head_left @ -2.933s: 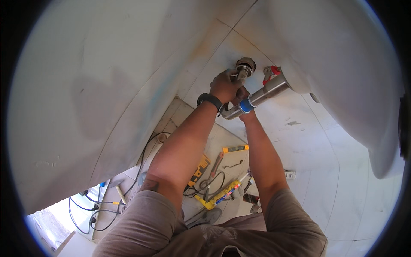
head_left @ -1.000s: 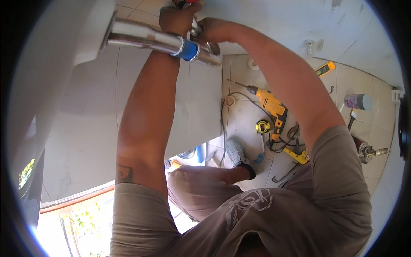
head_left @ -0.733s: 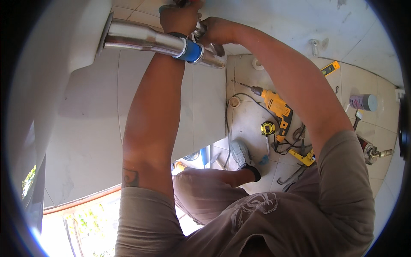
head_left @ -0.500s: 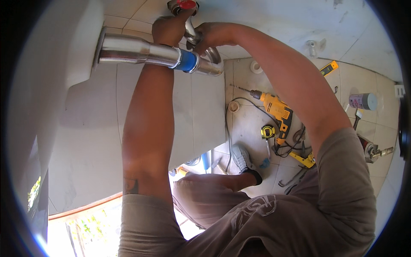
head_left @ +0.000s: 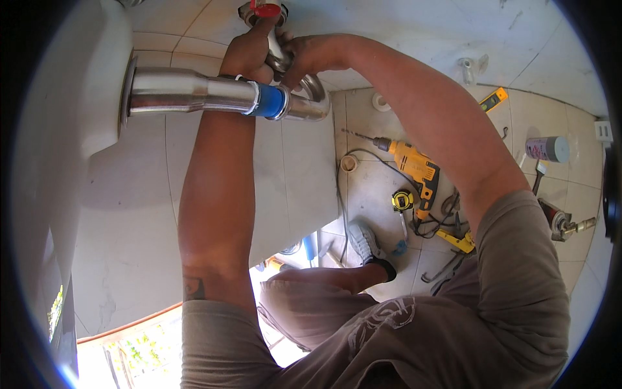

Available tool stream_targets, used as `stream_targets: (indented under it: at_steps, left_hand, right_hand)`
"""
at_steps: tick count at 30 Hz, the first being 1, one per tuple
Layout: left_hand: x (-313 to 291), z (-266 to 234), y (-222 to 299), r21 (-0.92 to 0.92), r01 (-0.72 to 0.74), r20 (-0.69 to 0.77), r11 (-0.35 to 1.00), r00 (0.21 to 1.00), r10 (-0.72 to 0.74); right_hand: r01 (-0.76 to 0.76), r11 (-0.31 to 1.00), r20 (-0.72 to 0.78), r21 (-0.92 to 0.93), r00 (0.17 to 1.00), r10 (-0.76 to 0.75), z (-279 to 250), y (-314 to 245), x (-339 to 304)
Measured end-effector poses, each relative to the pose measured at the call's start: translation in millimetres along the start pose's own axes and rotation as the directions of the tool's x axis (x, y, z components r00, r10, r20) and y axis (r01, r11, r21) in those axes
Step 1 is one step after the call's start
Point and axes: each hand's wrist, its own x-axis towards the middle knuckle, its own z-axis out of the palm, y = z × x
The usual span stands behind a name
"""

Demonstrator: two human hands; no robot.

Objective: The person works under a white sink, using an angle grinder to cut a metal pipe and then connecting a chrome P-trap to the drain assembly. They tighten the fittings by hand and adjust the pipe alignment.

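A shiny metal drain pipe [head_left: 168, 91] comes out of the white basin side at the left. Past a blue sleeve [head_left: 269, 102], it bends round in a tight U [head_left: 317, 97] and runs up to a wall fitting with a red ring [head_left: 265, 9]. My left hand [head_left: 247, 55], its arm passing beneath the straight part, grips the upper pipe with one finger pointing along it to the red ring. From the right, my right hand [head_left: 306, 57] is closed round the same curved stretch; some fingertips are hidden behind the metal.
On the tiled floor lie a yellow corded drill [head_left: 414, 167], a tape measure [head_left: 402, 200], a spirit level [head_left: 494, 100], a spray can [head_left: 547, 150], a brush [head_left: 540, 175] and a torch-like tool [head_left: 564, 222]. A clear fitting [head_left: 468, 70] juts from the wall. My shoe [head_left: 365, 242] stands near the drill cord.
The pipe and both hands appear slightly farther left in view, as does most of the room. Both hands stay on the curved pipe.
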Motion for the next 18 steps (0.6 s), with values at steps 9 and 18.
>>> stream_targets:
  at_steps: [9,18]
  left_hand:
    - [4.8,-2.4,-2.0,0.031,-0.009,-0.001,0.999,1.000,0.009]
    - [-1.1,-1.7,0.6,0.028,-0.055,0.084,0.998,0.995,0.053]
  right_hand:
    - [-0.001,0.946,-0.503,-0.323,0.847,-0.171,44.7,9.7,4.6]
    - [0.094,0.995,-0.078,-0.012,0.992,-0.095,5.9,2.5,-7.4]
